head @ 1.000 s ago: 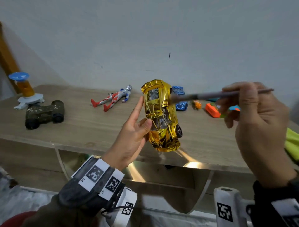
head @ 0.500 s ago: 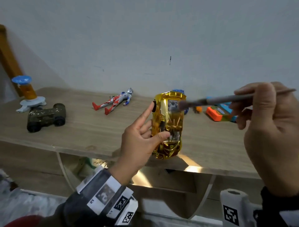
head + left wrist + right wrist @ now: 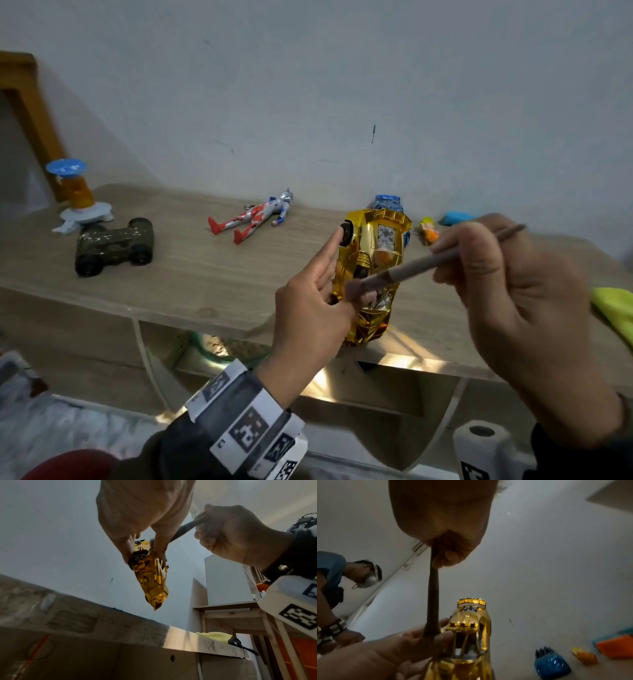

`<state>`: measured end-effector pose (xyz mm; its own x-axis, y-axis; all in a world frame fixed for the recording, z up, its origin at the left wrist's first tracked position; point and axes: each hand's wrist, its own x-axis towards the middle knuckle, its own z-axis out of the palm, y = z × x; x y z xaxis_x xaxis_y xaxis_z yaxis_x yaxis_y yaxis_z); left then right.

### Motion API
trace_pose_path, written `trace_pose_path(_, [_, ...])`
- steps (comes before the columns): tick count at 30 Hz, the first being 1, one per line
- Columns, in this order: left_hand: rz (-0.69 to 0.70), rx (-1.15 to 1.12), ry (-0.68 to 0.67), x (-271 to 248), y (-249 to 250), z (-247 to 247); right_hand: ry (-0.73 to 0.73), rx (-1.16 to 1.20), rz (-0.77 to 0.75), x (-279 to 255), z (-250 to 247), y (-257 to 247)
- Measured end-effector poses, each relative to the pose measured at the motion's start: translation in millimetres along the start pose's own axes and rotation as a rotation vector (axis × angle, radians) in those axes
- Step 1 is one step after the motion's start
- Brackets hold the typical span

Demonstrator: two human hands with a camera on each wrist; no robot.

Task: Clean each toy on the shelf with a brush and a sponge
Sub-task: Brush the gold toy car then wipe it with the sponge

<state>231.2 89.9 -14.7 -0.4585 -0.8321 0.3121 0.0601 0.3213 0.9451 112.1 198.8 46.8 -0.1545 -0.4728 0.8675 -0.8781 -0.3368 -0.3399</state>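
While the left hand (image 3: 310,308) holds the gold toy car (image 3: 373,270) up on end above the front edge of the shelf (image 3: 191,277), thumb curled across the body and fingers behind it with the index fingertip reaching up beside a black wheel, the right hand (image 3: 507,298) pinches the brush (image 3: 421,265) like a pen, its bristle end lying on the car's side close to the left thumb. To judge by its look, the car is a light, rigid shell with a slick mirror finish, so it probably slides under a loose pinch and shows every fingermark; thin parts such as the rear wing seem the likeliest to snap, and the sturdier hold is across the middle of the body and at the wheels, much as it is held now. The brush handle looks stiff and slim, the bristles soft enough to work into the window openings. From the head view one gets the other toys lying on the shelf: a camouflage car (image 3: 114,246), an action figure (image 3: 253,216), a blue car (image 3: 388,204) partly behind the gold one, and a yellow cloth (image 3: 615,308) at the right edge. Only the left wrist view shows the car's underside and a spoked wheel (image 3: 139,557) pressed against the fingers, while the right wrist view looks straight down the brush onto the car's open cabin and the wing (image 3: 471,601), but hides where the bristles touch.
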Motion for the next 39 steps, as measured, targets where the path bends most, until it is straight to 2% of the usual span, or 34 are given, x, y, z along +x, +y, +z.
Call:
trace_pose_path(2, [-0.011,-0.021,-0.006,1.3,0.5,1.0,0.081,0.044,0.04,0.9,-2.0,3.5])
trace_pose_path(6, [-0.07,-0.11,-0.025,7.5,1.7,5.6,0.087,0.044,0.158,-0.1,-10.8,9.9])
trace_pose_path(9, [-0.124,-0.202,-0.032,14.0,2.5,14.7,0.277,0.046,0.235,-6.3,-27.4,21.4])
trace_pose_path(11, [-0.14,-0.248,-0.055,18.0,3.2,24.1,0.384,-0.065,0.3,-15.3,-42.1,37.8])
trace_pose_path(14, [-0.177,-0.311,-0.09,21.1,2.7,44.6,0.438,-0.268,0.438,-40.9,-65.1,72.3])
trace_pose_path(19, [-0.241,-0.396,-0.192,21.1,0.1,84.7,0.353,-0.532,0.618,-87.7,-96.1,120.8])
trace_pose_path(22, [-0.264,-0.42,-0.251,17.7,-0.8,103.6,0.216,-0.677,0.708,-103.7,-103.3,144.3])
trace_pose_path(25, [-0.277,-0.422,-0.296,16.5,-3.8,114.2,0.112,-0.722,0.681,-114.1,-102.8,165.1])
trace_pose_path(28, [-0.301,-0.433,-0.321,17.9,-6.6,119.8,0.084,-0.745,0.627,-118.0,-100.8,174.1])
trace_pose_path(34, [-0.307,-0.455,-0.339,21.2,-9.0,124.3,0.166,-0.809,0.607,-93.6,-123.8,189.9])
trace_pose_path(36, [-0.309,-0.456,-0.341,21.6,-10.1,126.0,0.125,-0.857,0.668,-82.4,-138.0,199.6])
trace_pose_path(39, [-0.312,-0.454,-0.349,20.9,-11.8,127.6,-0.09,-0.925,0.871,-75.6,-153.4,217.8])
